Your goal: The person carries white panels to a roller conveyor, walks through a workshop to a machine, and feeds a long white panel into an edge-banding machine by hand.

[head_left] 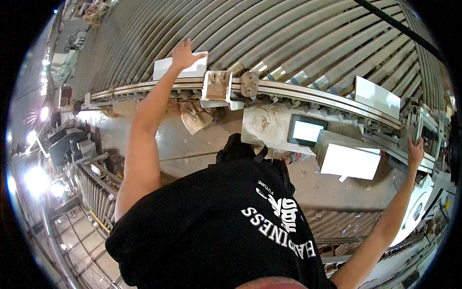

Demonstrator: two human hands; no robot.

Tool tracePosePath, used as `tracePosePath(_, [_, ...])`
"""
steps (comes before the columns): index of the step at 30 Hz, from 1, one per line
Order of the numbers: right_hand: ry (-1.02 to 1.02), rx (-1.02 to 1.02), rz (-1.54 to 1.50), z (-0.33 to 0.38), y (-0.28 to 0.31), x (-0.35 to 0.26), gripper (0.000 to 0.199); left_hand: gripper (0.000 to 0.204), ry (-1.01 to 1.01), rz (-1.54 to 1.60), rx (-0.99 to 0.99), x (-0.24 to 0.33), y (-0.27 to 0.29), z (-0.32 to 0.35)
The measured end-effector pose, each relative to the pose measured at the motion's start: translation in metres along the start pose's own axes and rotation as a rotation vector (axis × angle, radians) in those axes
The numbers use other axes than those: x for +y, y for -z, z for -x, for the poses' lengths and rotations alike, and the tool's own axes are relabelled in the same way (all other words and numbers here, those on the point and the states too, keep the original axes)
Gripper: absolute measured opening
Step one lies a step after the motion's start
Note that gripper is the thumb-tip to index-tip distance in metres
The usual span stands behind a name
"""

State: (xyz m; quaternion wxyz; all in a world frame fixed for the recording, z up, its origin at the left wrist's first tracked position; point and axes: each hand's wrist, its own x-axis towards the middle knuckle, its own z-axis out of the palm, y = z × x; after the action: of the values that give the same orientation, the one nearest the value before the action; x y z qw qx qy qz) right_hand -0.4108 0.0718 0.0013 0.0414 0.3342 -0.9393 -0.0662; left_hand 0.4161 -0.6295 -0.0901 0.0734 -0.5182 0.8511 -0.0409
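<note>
My left hand (184, 57) is stretched out over the roller conveyor, its fingers spread. Beneath it a white rectangular panel, likely a tile (195, 70), lies along the conveyor's near rail; whether the palm presses on it I cannot tell. Far to the right, my right hand (416, 153) is closed on the edge of a metal frame (426, 132) at the conveyor's side, its fingers partly hidden. Another white panel (378, 96) rests on the rollers (308, 48), between my hands and closer to the right one.
A stack of white-faced panels (350, 161) stands below the rail, beside a lit screen (307, 131). A metal bracket (217, 86) juts from the near rail (284, 88). At the lower left is a rack of bars (96, 192). A black cable (394, 21) crosses the upper right.
</note>
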Motion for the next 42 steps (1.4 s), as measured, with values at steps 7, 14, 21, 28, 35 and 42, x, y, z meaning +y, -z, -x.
tracePosePath(7, [0.016, 0.092, 0.048, 0.004, -0.011, -0.003, 0.088, 0.132, -0.091, -0.044, -0.16, 0.045, 0.007, 0.012])
tracePosePath(14, [0.059, 0.161, -0.031, 0.018, 0.02, -0.042, 0.079, 0.081, -0.129, 0.241, 0.242, 0.12, 0.101, 0.03])
tracePosePath(21, [-0.18, -0.171, -0.32, 0.057, 0.128, -0.088, 0.066, 0.063, -0.666, 0.787, 0.147, 0.472, 0.168, 0.231])
tracePosePath(28, [-0.236, -0.185, -0.388, 0.066, 0.12, -0.083, 0.083, 0.135, -0.97, 0.549, 0.103, 0.657, 0.071, 0.353])
tracePosePath(35, [-0.114, -0.052, -0.369, 0.043, 0.063, -0.06, 0.085, 0.132, -0.896, 0.444, -0.1, 0.692, 0.07, 0.366])
tracePosePath(42, [-0.206, -0.131, -0.545, 0.063, 0.117, -0.071, 0.076, 0.121, -0.897, 0.519, -0.116, 0.666, 0.094, 0.334])
